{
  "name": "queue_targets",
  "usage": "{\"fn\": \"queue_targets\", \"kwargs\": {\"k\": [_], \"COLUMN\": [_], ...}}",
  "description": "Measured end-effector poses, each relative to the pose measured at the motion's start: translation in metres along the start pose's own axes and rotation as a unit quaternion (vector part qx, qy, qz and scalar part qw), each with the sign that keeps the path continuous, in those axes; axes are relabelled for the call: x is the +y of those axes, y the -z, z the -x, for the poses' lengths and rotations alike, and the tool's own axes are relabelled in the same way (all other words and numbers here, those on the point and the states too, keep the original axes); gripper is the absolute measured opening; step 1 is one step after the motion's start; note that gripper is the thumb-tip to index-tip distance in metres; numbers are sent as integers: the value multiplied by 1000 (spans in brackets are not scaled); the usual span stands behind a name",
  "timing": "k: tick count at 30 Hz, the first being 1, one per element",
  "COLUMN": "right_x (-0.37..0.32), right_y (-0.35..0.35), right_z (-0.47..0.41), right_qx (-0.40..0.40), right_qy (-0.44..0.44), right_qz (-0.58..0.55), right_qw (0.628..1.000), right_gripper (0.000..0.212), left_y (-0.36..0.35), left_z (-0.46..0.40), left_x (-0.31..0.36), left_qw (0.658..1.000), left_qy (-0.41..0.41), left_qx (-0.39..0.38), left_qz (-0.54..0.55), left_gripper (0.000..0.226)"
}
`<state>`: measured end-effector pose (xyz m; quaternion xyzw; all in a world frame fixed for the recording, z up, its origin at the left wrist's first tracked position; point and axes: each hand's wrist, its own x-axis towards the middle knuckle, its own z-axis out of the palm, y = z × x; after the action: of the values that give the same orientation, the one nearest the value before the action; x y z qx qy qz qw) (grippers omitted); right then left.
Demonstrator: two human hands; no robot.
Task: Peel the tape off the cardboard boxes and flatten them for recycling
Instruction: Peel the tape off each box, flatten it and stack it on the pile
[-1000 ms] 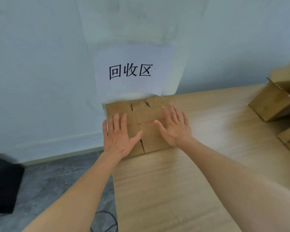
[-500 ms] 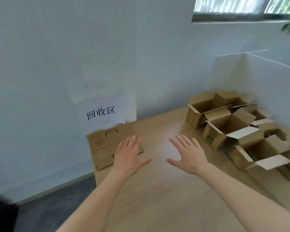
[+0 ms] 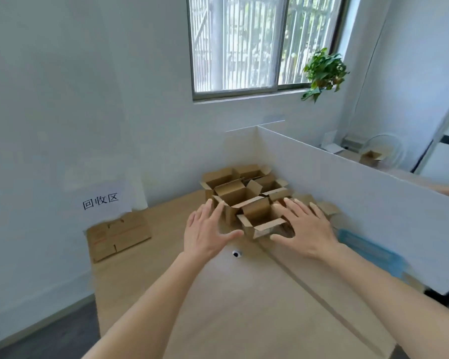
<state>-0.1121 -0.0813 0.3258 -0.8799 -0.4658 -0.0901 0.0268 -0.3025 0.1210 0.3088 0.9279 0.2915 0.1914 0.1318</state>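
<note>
both hands, left [image 3: 207,233] and right [image 3: 305,230], hover spread and empty beside the nearest open box [image 3: 261,220] of the pile at the table's [image 3: 218,307] far right corner. one flat box [image 3: 118,235] lies at the far left edge. next step looks like grasping that box; whether it carries tape is unclear.

A light wooden table [image 3: 218,307] carries everything here. At about ten o'clock on it, near the wall, lies a flattened cardboard box [image 3: 118,238] with red print. At about one o'clock, in the far corner, stands a group of open cardboard boxes [image 3: 244,198], close together and with their flaps up. Near the middle of the table there is a small round black and white object [image 3: 237,254]; what it is cannot be told. At about three o'clock a blue thing [image 3: 368,251] lies along the white partition [image 3: 347,203], which stands on the table's right side.
</note>
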Motion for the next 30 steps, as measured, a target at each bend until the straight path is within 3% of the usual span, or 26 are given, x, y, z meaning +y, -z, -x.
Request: {"fn": "queue_targets", "kwargs": {"k": [11, 18, 30], "right_x": [147, 200, 281], "right_y": [74, 47, 6], "right_z": [102, 93, -1], "right_qx": [-4, -61, -107], "right_qy": [-85, -69, -93], "right_qz": [8, 63, 46], "right_qw": [996, 994, 989], "right_gripper": [93, 90, 83], "left_y": [1, -57, -147], "left_z": [19, -13, -121], "left_x": [179, 215, 236], "left_qw": [997, 996, 994], "left_qy": [-74, -79, -47], "left_qx": [-12, -45, -82], "left_qz": [11, 23, 50], "left_gripper": [95, 95, 90]}}
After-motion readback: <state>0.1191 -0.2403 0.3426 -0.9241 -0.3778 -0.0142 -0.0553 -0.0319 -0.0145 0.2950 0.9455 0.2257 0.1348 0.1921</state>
